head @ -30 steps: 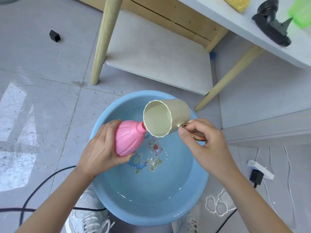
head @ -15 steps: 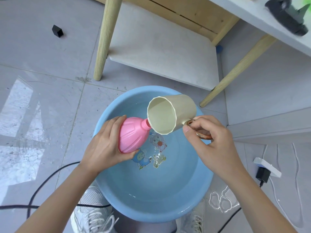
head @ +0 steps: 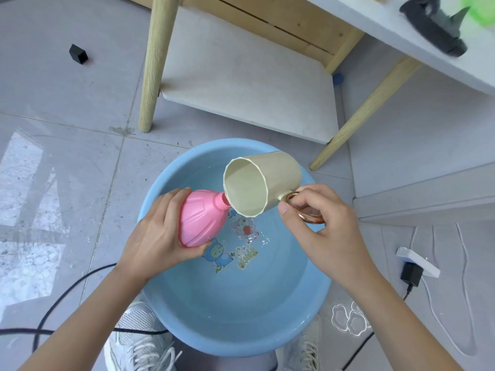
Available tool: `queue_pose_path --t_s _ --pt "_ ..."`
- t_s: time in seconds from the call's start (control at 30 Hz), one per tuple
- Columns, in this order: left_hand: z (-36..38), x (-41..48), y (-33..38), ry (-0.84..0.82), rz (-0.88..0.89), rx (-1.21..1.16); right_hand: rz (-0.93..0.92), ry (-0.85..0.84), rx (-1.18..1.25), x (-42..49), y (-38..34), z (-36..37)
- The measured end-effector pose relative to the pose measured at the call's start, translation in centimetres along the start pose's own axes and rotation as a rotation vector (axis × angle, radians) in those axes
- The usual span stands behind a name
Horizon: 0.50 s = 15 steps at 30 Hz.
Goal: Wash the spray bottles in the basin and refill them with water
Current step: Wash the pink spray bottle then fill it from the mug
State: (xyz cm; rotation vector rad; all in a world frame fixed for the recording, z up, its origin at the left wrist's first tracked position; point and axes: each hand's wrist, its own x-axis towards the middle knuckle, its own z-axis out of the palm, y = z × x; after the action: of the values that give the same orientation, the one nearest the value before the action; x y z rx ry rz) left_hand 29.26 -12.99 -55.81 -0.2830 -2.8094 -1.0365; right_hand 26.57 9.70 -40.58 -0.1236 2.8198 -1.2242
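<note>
A pink spray bottle (head: 199, 218) with no spray head is tilted over the blue basin (head: 316, 306), its open neck pointing right. My left hand (head: 158, 236) grips its body. A beige cup (head: 261, 182) is tipped on its side, its rim touching the bottle's neck. My right hand (head: 318, 226) pinches the cup's copper ring handle (head: 308, 216). Shallow water with ripples lies in the basin over cartoon stickers.
A wooden table with a low white shelf (head: 249, 84) stands behind the basin. On its top lie a black spray head (head: 434, 25) and a green bottle (head: 479, 9). A black cable (head: 61, 298) runs at left. A power strip (head: 417, 262) lies at right. My shoes are under the basin's near rim.
The cup has tipped a little further against the bottle's neck. Both hands keep their holds. The view has shifted slightly downward.
</note>
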Motion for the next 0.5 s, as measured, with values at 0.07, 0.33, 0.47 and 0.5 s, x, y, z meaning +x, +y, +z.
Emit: queue_pose_path --t_s 0.07,0.33,0.47,0.5 --pt "0.08 -0.08 -0.07 -0.004 0.004 0.011 -0.007 -0.003 -0.010 -0.03 0.08 0.01" --pt "-0.13 0.15 0.15 -0.009 0.008 0.022 -0.028 0.019 -0.038 -0.14 0.26 0.13" --pt "-0.18 0.07 0.19 -0.006 0.007 0.035 -0.046 0.016 -0.047 -0.05 0.33 0.17" --pt "-0.27 0.02 0.17 -0.006 0.005 0.040 -0.050 0.014 -0.047 -0.05 0.26 0.20"
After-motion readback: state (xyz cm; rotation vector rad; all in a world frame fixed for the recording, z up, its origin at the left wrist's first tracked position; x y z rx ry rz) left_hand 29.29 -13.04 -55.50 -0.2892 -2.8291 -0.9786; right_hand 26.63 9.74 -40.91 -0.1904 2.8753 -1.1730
